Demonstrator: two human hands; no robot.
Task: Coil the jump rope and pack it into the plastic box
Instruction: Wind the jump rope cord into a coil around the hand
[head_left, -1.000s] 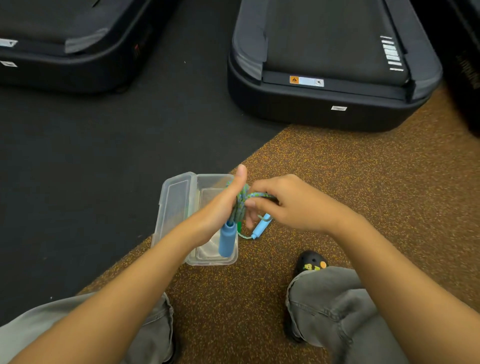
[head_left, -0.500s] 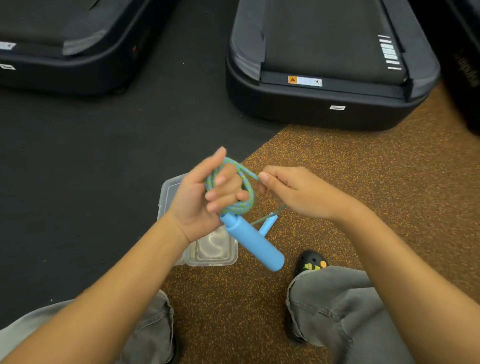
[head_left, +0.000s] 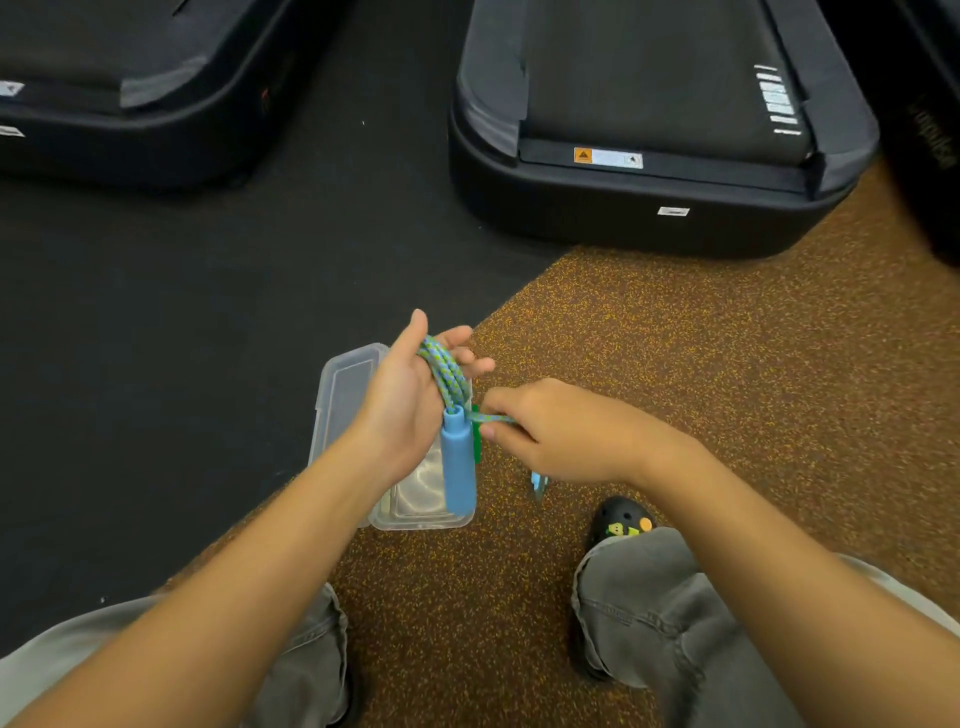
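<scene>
Jump rope (head_left: 445, 375): braided cord, light blue flecked with yellow-green, several strands lying together across the palm of the left hand (head_left: 410, 402). One blue handle (head_left: 458, 460), a plain smooth cylinder, hangs upright from the coil below the palm, over the box. A second blue handle tip (head_left: 537, 486) shows only in part beneath the right hand (head_left: 558, 434); its full shape cannot be told.

Left hand: palm turned up and half open, fingers curled loosely about the strands, thumb raised; the coil is looped around it rather than squeezed.

Right hand: thumb and fingertips pinched together on a single strand of cord just beside the top of the hanging handle.

Plastic box (head_left: 345, 395): clear, rectangular, rounded corners, hinged lid laid open to the left, resting on the floor beneath the left hand. A green piece (head_left: 476, 436) shows at its right edge, partly hidden. The box straddles the seam between black mat (head_left: 182, 312) and brown speckled flooring (head_left: 727, 364).

Surroundings: two black treadmill ends, one at far left (head_left: 130, 130), one at far centre-right (head_left: 649, 156), well apart from the box. Bare floor lies between them and the box. A black shoe (head_left: 621, 525) and grey trouser knees stand near the box.
</scene>
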